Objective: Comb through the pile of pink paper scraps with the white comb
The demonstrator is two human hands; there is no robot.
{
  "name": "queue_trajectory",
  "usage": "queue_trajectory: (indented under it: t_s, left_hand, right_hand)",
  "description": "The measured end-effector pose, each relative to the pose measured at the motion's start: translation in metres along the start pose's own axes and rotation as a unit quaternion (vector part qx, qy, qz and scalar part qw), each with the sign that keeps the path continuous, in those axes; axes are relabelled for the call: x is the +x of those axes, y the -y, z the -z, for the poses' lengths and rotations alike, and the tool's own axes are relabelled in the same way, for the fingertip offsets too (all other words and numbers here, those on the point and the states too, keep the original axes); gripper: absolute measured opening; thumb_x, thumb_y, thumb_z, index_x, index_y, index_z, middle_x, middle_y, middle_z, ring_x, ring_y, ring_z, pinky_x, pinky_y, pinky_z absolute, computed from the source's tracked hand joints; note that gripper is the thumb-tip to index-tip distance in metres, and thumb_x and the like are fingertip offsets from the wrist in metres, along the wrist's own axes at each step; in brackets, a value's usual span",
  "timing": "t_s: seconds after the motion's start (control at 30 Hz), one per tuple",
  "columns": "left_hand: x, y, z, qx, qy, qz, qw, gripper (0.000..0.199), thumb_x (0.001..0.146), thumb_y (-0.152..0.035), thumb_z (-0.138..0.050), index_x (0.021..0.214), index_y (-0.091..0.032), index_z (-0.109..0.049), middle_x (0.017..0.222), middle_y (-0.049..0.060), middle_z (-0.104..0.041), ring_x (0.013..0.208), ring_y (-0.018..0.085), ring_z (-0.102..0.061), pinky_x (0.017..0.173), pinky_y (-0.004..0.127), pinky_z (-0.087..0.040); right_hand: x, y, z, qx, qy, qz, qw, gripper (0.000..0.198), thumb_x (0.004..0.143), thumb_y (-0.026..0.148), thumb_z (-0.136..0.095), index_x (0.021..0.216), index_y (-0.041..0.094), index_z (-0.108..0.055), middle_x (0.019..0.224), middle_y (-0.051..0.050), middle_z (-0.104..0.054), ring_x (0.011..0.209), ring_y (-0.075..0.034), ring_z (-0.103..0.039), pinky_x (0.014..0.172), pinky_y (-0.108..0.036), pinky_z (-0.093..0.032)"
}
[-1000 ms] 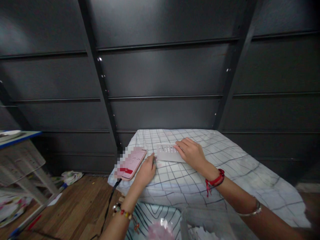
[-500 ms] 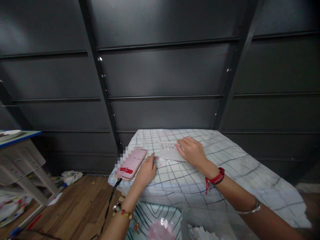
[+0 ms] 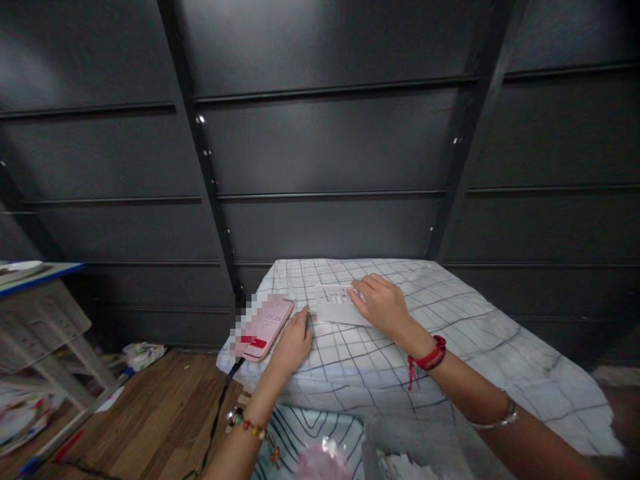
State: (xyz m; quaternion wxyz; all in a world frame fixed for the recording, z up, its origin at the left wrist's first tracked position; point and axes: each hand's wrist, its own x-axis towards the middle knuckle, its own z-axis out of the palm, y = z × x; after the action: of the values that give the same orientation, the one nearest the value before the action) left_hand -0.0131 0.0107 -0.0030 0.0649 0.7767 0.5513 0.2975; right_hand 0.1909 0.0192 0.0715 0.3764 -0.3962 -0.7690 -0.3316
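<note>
A flat white holder (image 3: 343,312) with a row of small pieces along its far side rests on the checked cloth; I cannot make out what the pieces are. My right hand (image 3: 383,303) grips its right end, thumb on the near side and fingers curled over the far edge. To the left of the holder, apart from it, my left hand (image 3: 295,337) lies on the cloth with a finger stretched forward and holds nothing visible. Its lower fingers are partly hidden. A pink phone (image 3: 270,328) with a lit screen lies just left of that hand.
The checked cloth (image 3: 480,360) covers a surface against a dark panelled wall (image 3: 330,147). Below its front edge are a striped tray (image 3: 300,420), a pink plastic bag (image 3: 324,460) and a clear bin with white scraps. A black cable (image 3: 220,407) hangs from the phone; a desk stands left.
My right hand and the white holder have shifted slightly left, and the holder appears tipped a little flatter. My left hand stays in place.
</note>
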Motion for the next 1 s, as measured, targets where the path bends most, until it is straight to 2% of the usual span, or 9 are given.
queue_trajectory:
  t_s: [0.33, 0.5, 0.6, 0.8, 1.0]
  left_hand:
    - [0.0, -0.002, 0.002, 0.004, 0.002, 0.004, 1.0, 0.051, 0.077, -0.007, -0.034, 0.127, -0.001, -0.036, 0.12, 0.02, -0.052, 0.112, 0.025, -0.049, 0.1, 0.041, -0.033]
    - [0.0, 0.002, -0.002, -0.003, -0.011, -0.006, 1.0, 0.051, 0.076, -0.007, -0.035, 0.127, -0.003, -0.035, 0.119, 0.019, -0.053, 0.112, 0.025, -0.049, 0.099, 0.042, -0.034]
    - [0.001, 0.003, -0.002, -0.005, -0.02, -0.007, 1.0, 0.052, 0.075, -0.007, -0.035, 0.127, -0.005, -0.036, 0.118, 0.018, -0.053, 0.113, 0.025, -0.048, 0.099, 0.042, -0.034]
    - [0.001, 0.003, -0.003, -0.002, -0.024, 0.002, 1.0, 0.053, 0.076, -0.008, -0.035, 0.128, -0.003, -0.034, 0.122, 0.019, -0.051, 0.116, 0.025, -0.046, 0.102, 0.042, -0.031]
    - [0.001, 0.008, -0.006, -0.002, -0.039, -0.012, 0.999, 0.052, 0.076, -0.008, -0.035, 0.127, -0.006, -0.035, 0.122, 0.018, -0.051, 0.117, 0.025, -0.045, 0.102, 0.045, -0.031]
  right_hand:
    - [-0.005, -0.01, 0.001, -0.025, -0.016, -0.01, 1.0, 0.024, 0.086, 0.024, -0.045, 0.072, 0.016, -0.063, 0.065, -0.004, -0.059, 0.066, -0.015, -0.048, 0.059, -0.027, -0.032]
    - [0.0, -0.001, -0.01, 0.008, 0.006, 0.014, 1.0, 0.022, 0.087, 0.025, -0.045, 0.078, 0.015, -0.063, 0.066, -0.004, -0.058, 0.068, -0.015, -0.048, 0.062, -0.027, -0.033]
    - [-0.001, 0.0, -0.014, 0.029, 0.025, 0.02, 0.999, 0.023, 0.087, 0.024, -0.045, 0.075, 0.015, -0.062, 0.065, -0.004, -0.058, 0.067, -0.015, -0.048, 0.062, -0.027, -0.034]
    - [-0.006, -0.011, 0.0, 0.065, 0.008, 0.006, 0.998, 0.022, 0.086, 0.025, -0.046, 0.074, 0.015, -0.062, 0.065, -0.004, -0.059, 0.068, -0.015, -0.05, 0.061, -0.026, -0.035]
    - [0.002, -0.007, -0.003, 0.02, 0.01, 0.018, 1.0, 0.025, 0.087, 0.025, -0.044, 0.072, 0.016, -0.061, 0.063, -0.004, -0.057, 0.066, -0.015, -0.047, 0.06, -0.027, -0.033]
